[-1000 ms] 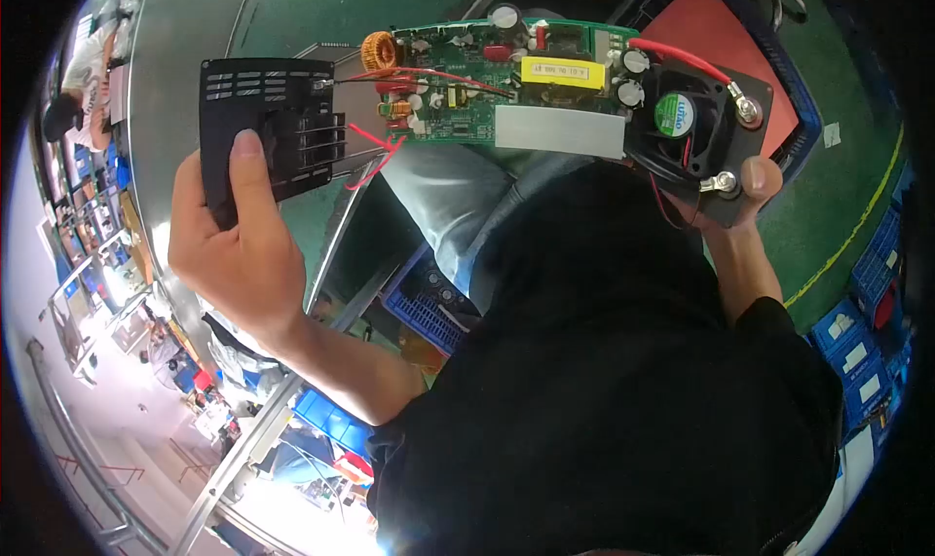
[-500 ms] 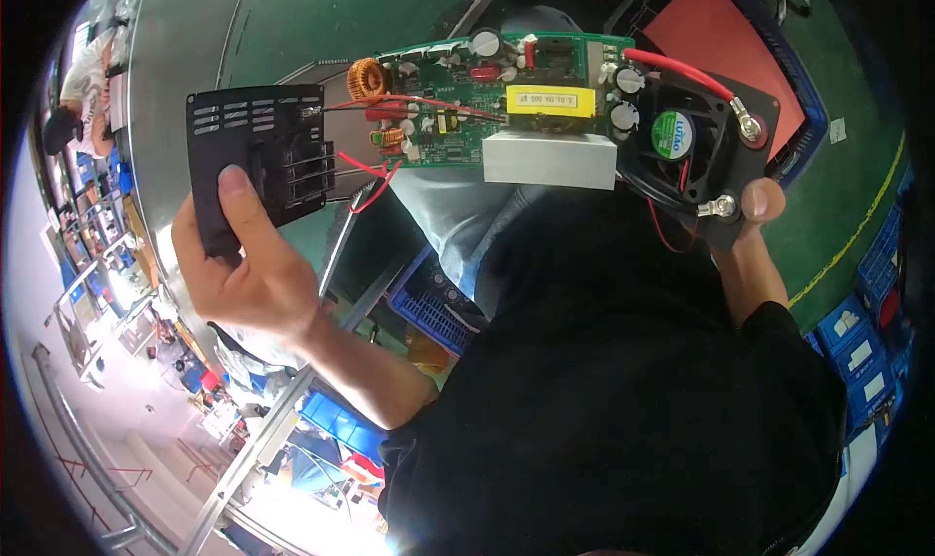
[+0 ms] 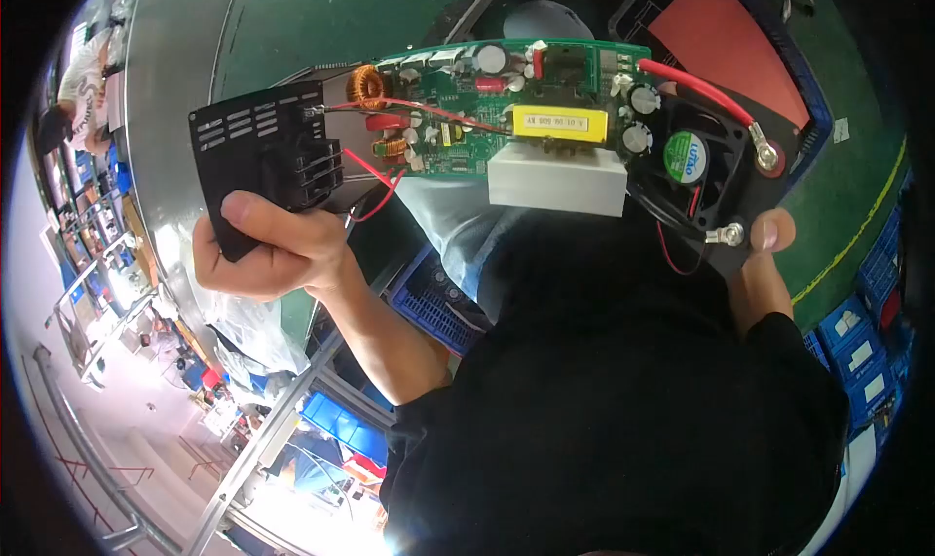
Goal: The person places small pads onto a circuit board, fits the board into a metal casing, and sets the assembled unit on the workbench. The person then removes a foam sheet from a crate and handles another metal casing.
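My left hand (image 3: 278, 249) pinches the lower edge of a black slotted end panel (image 3: 239, 147), thumb on its face. Red and dark wires link that panel to a green circuit board (image 3: 467, 157), which carries a copper coil, capacitors, a yellow transformer (image 3: 560, 124) and a white block (image 3: 557, 181). At the board's right end is a black fan plate (image 3: 726, 157) with a green-labelled fan and two bolted cable lugs. My right hand (image 3: 769, 240) grips the plate's lower right corner; its thumb shows and the other fingers are hidden behind.
A dark blue crate (image 3: 823, 142) with a reddish-orange sheet (image 3: 726, 45) lies at upper right. Blue bins (image 3: 857, 356) line the right edge. A metal surface (image 3: 180, 59) runs along the left, and a co-worker (image 3: 83, 93) is at far left.
The slotted panel has tilted, and my left hand has turned and shifted right beneath it. The board and fan plate have moved lower, with my right hand dropping alongside.
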`<state>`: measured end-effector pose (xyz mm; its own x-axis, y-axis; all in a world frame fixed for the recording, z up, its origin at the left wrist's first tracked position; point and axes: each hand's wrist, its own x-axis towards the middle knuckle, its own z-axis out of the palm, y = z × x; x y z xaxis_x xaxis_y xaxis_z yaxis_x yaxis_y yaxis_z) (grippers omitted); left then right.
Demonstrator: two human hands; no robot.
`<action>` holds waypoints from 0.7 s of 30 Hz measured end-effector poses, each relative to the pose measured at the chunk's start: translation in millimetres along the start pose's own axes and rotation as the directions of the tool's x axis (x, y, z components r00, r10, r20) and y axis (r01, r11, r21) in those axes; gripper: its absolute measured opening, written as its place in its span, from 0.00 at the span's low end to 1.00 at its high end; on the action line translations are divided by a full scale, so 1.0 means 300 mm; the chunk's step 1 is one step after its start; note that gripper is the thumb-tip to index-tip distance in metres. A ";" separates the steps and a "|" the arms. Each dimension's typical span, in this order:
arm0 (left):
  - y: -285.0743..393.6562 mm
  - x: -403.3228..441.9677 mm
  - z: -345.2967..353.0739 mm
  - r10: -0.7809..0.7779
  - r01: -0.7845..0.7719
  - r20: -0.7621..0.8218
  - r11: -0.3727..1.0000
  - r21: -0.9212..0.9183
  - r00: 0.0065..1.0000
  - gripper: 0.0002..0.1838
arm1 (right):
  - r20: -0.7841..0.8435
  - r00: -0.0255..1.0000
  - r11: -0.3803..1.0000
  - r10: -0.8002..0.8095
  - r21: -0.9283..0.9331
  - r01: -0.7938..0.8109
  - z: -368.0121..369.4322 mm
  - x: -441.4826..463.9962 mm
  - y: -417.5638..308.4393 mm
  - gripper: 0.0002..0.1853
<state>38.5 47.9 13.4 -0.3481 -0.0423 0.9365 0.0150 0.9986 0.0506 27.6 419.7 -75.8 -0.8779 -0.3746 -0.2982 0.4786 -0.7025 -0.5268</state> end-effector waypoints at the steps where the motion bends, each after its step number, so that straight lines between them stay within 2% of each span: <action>1: -0.007 -0.011 0.002 -0.001 0.001 0.001 1.000 -0.001 1.000 0.15 | -0.003 1.000 1.000 -0.001 -0.004 0.001 -0.004 -0.001 -0.004 0.47; 6: 0.017 -0.034 0.007 -0.192 0.191 -0.020 0.981 -0.034 0.981 0.15 | 0.005 1.000 1.000 0.020 -0.012 -0.020 -0.012 -0.013 -0.007 0.45; 16: -0.011 -0.032 0.025 -0.142 0.142 0.003 0.988 -0.055 0.990 0.17 | 0.036 0.995 0.995 0.097 -0.003 -0.097 0.002 -0.003 0.051 0.42; 19: -0.010 -0.030 0.032 -0.171 0.171 -0.003 0.982 -0.077 0.985 0.17 | 0.046 0.993 0.995 0.104 -0.004 -0.104 0.012 0.006 0.059 0.41; 21: -0.007 -0.026 0.026 -0.154 0.155 0.010 0.988 -0.031 0.988 0.17 | 0.047 0.993 0.994 0.107 -0.011 -0.107 0.015 0.013 0.068 0.40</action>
<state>33.7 46.5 3.4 -0.3555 -0.1955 0.9140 -0.0101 0.9786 0.2054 33.9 401.3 -84.1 -0.8212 -0.4756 -0.3152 0.5696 -0.6519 -0.5006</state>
